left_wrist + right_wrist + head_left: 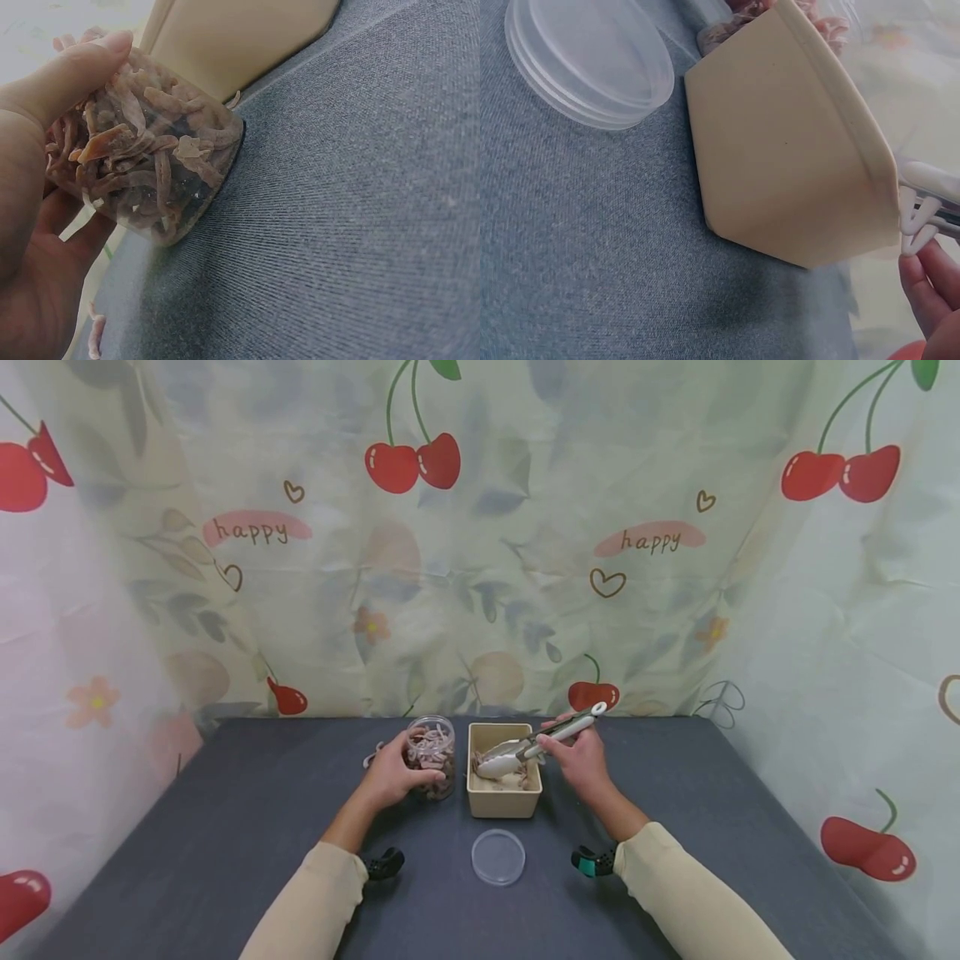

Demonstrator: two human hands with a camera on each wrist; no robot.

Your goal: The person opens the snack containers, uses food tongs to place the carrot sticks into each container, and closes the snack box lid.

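Note:
My left hand (393, 774) grips a clear plastic jar (438, 766) from its left side, thumb across the front. Brownish-pink strips (124, 146) fill the jar, which stands on the table right beside a beige rectangular bin (501, 806). With my right hand (587, 762) I hold metal tongs (581, 723) by their pale handles. They slant down to the left, and their scoop-like heads are inside the bin, over a few more strips (522, 777). The bin's wall (780, 142) hides those heads in the right wrist view.
A round translucent lid (498, 857) lies on the dark cloth-covered table (277, 835) in front of the bin. One loose strip (96, 334) lies left of the jar. A printed curtain (480, 610) closes off the back and sides.

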